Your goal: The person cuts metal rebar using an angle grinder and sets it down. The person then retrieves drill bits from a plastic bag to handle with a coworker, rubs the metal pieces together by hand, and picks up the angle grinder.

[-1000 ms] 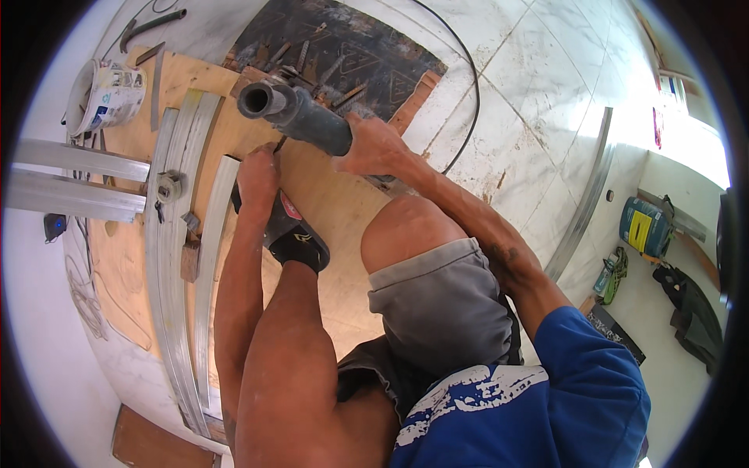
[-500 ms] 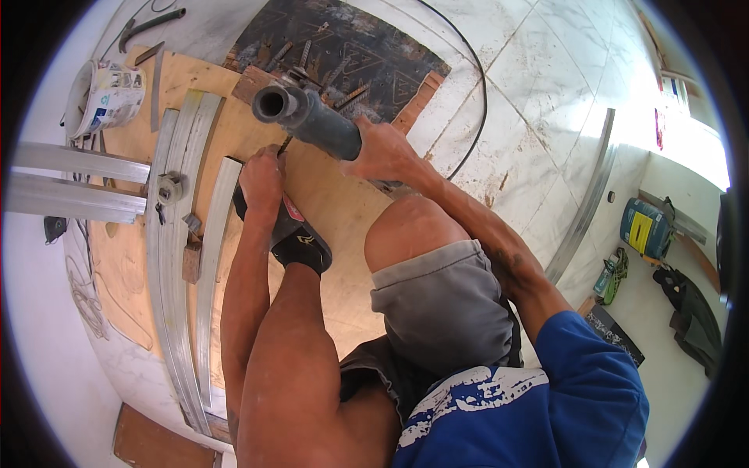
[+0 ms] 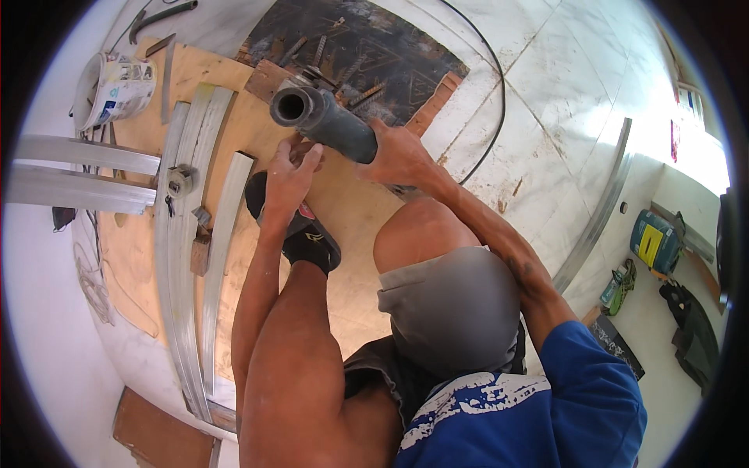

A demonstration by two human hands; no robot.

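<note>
Plywood sheet point(image 3: 343, 214) on a marble-patterned tile floor point(image 3: 550, 97).
Long pale metal channels point(image 3: 181, 288) lie along the plywood's left; a dark shoe point(image 3: 314, 238) rests beside them. Beyond, a dark panel point(image 3: 425, 82) carries short ribbed steel bars point(image 3: 321, 51); a black cable point(image 3: 502, 90) and metal strip point(image 3: 599, 207) lie on tiles at right.

I wear this camera on my head, the left of a pair, facing steeply down over my shirt point(image 3: 476, 425) and knee point(image 3: 421, 234). The shirt is nearest, at the lower edge; my left hand point(image 3: 289, 184) and right hand point(image 3: 402, 158) sit farther off, above centre. The wide fisheye takes in floor point(image 3: 538, 101) ahead and wall point(image 3: 39, 312) leftward, straight edges bending toward its round, dark rim.
</note>
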